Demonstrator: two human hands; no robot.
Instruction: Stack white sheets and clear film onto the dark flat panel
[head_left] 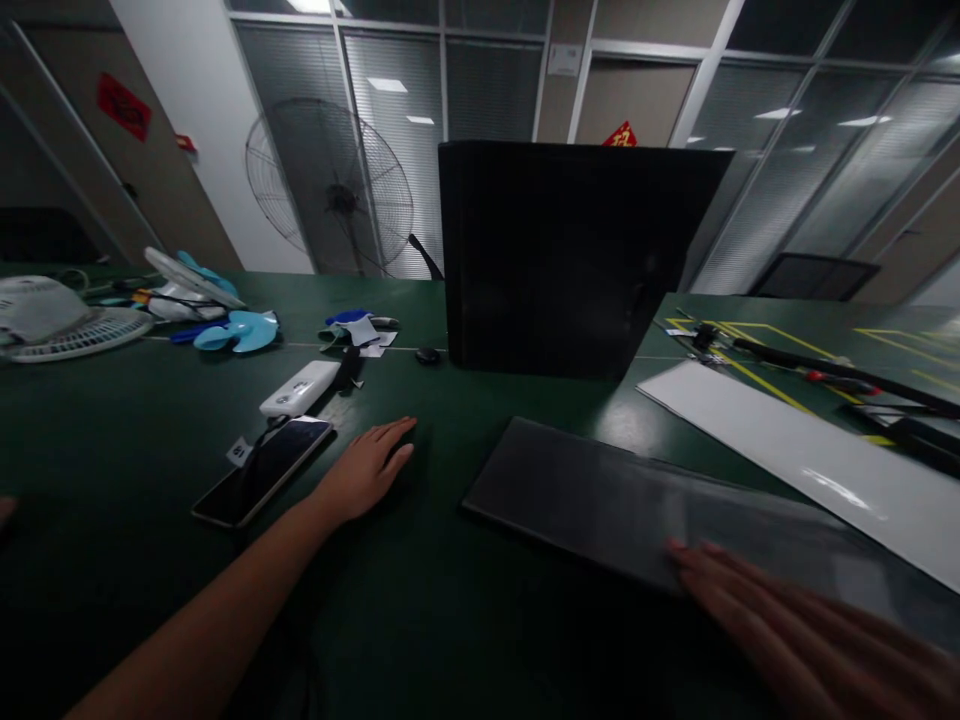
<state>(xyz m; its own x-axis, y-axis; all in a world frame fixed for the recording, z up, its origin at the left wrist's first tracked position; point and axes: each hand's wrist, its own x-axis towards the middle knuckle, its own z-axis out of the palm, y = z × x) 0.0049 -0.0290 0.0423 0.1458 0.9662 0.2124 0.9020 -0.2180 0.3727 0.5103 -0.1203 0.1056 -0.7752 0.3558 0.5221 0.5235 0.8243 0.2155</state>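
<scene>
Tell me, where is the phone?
In the head view the phone lies on the green table, left of the left hand and just in front of the white power bank.

Both hands (pixel 364 470) and forearms bare, no sleeves or jewellery.
</scene>
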